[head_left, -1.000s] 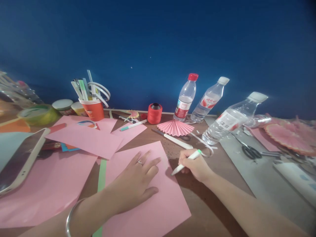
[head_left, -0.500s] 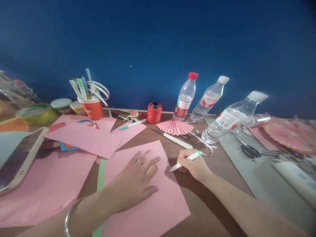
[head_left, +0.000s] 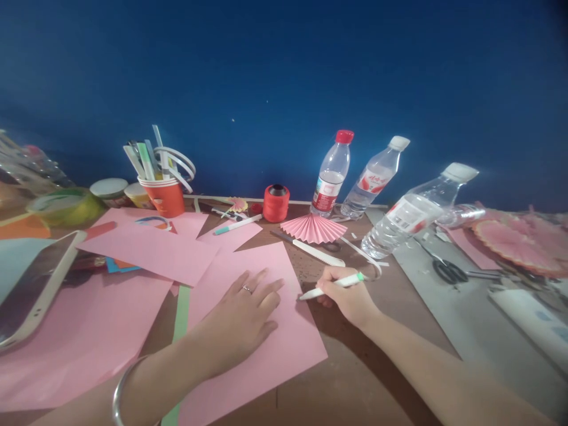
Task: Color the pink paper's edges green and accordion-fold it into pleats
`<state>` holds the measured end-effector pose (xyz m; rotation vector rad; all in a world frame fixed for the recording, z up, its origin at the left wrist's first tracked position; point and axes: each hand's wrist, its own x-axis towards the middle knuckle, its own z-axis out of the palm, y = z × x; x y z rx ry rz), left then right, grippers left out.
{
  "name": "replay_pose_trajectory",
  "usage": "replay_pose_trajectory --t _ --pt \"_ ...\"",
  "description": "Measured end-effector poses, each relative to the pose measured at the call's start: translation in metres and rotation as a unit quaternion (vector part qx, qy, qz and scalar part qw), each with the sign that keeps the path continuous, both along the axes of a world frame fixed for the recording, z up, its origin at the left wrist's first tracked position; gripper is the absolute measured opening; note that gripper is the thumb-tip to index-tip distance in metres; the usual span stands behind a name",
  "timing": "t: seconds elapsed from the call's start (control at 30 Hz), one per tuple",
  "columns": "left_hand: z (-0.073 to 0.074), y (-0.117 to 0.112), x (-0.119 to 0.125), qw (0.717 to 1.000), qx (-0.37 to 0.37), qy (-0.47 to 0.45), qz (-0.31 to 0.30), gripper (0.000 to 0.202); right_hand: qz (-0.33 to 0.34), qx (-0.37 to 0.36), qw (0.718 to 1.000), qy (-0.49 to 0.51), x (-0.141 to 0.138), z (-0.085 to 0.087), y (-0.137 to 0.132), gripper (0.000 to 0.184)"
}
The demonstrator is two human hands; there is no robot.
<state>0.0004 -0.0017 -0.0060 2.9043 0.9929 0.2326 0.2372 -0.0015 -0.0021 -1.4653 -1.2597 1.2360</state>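
Note:
A pink sheet of paper (head_left: 284,337) lies slanted in front of me on the brown table. My left hand (head_left: 248,319) rests flat on it, fingers spread, with a ring on one finger. In my right hand (head_left: 344,293) is a white marker (head_left: 328,288) with a green end, held in a writing grip. The marker's dark tip is at the sheet's right edge; whether it touches the paper I cannot tell. Just beyond the hands are a white-handled cutter (head_left: 318,253) and a pleated pink paper fan (head_left: 314,228).
Three bottles stand at the back right, the nearest a clear bottle (head_left: 406,219). A red thread spool (head_left: 276,204) and a red cup (head_left: 163,198) of markers stand along the wall. Scissors (head_left: 448,271) lie right; a phone (head_left: 38,290) is at left, near more pink paper.
The pink sheet has slid away from me and slightly left under my left hand. The marker in my right hand has tilted flatter, its tip shifting up and left.

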Motion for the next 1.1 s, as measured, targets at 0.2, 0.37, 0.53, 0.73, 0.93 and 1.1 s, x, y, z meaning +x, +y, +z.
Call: replay_pose_trajectory --t 0.2,0.37,0.53,0.73,0.93,1.1 --pt "0.005 -0.002 0.0 1.0 -0.016 0.016 -0.006 0.032 -0.003 0.019 1.0 -0.015 -0.002 -0.002 0.001 0.021" --pt "0.003 -0.002 0.0 1.0 -0.014 0.025 -0.007 0.033 0.011 0.02 0.999 -0.032 -0.001 -0.001 0.001 0.021" --pt "0.001 -0.003 -0.001 1.0 -0.01 0.013 -0.008 0.034 0.036 0.005 0.999 -0.027 0.002 0.0 0.0 0.02" --pt "-0.001 -0.002 -0.002 1.0 -0.013 0.012 -0.008 0.035 0.02 0.002 0.996 0.084 0.007 -0.009 0.004 0.019" --pt "0.002 0.001 -0.004 0.999 -0.028 0.022 0.017 0.027 -0.031 0.023 0.994 0.098 0.006 -0.015 0.005 0.023" --pt "0.006 0.001 -0.006 0.999 -0.03 0.025 0.013 0.041 -0.006 0.053 0.997 0.05 0.002 -0.008 0.0 0.037"
